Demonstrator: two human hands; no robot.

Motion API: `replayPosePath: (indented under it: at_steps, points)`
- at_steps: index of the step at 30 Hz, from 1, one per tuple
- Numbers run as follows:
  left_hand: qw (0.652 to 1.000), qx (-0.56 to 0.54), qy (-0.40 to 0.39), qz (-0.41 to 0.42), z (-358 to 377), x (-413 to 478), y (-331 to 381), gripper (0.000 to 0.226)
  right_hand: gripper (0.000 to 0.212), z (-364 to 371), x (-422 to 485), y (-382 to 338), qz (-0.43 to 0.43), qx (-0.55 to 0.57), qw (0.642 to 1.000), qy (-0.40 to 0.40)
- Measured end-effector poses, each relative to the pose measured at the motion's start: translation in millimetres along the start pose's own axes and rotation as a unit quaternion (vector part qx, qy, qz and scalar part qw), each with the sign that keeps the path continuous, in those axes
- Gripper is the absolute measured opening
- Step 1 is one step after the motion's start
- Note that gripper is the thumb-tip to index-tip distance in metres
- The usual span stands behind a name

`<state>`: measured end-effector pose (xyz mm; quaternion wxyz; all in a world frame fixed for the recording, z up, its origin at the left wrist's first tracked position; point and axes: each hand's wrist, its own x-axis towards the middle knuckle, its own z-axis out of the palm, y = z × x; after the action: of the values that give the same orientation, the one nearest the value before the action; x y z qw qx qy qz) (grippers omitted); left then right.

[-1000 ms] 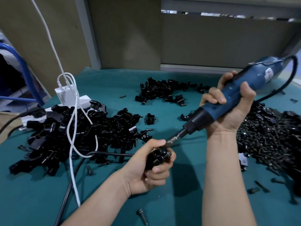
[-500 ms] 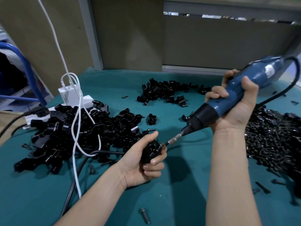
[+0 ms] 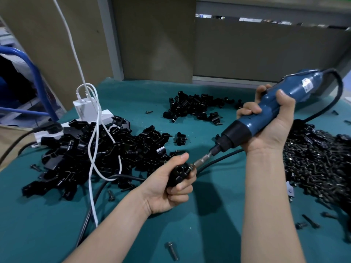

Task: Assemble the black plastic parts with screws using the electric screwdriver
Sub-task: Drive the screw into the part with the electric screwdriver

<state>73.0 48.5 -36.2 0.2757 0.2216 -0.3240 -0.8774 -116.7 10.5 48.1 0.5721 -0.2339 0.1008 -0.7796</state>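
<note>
Both hands busy — your left hand (image 3: 167, 188) grips black plastic part (image 3: 177, 173) over mat (image 3: 209, 234), your right hand (image 3: 269, 128) wraps electric screwdriver (image 3: 245, 126), bit (image 3: 202, 160) at part's edge. Screw-driving step, by look of it; next, hold bit square, press in.

The left hand (image 3: 165, 192) covers most of the part (image 3: 178, 172) it grips, and where the bit (image 3: 202, 160) meets it the contact is too small to make out. The screw pile (image 3: 313, 164) runs off the right edge, and the parts pile (image 3: 98, 152) buries much of the power strip (image 3: 106, 118). The cord (image 3: 228, 155) of the screwdriver (image 3: 266, 118) passes behind the right forearm (image 3: 266, 205).
</note>
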Motion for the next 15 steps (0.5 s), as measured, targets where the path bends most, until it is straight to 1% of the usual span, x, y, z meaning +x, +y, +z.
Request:
replayPosePath:
  at_steps: [2, 6, 11, 15]
  points:
    - [1.000, 0.005, -0.018, -0.001, -0.1, 0.0, -0.8, 0.042, 0.012, 0.5, -0.4, 0.4, -0.001, 0.004, 1.000, 0.004]
    - [1.000, 0.014, -0.022, -0.009, -1.4, 0.1, -2.0, 0.044, 0.009, 4.0, -1.4, 4.9, 0.010, -0.014, 1.000, -0.015]
    - [1.000, 0.015, -0.012, -0.022, -2.5, -0.1, -3.3, 0.038, 0.009, 6.4, -0.7, 6.0, 0.014, -0.029, 0.998, -0.055]
    - [1.000, 0.008, 0.002, -0.019, -1.5, 1.5, -5.0, 0.033, 0.009, 5.4, -0.8, 4.5, 0.009, -0.034, 0.997, -0.063]
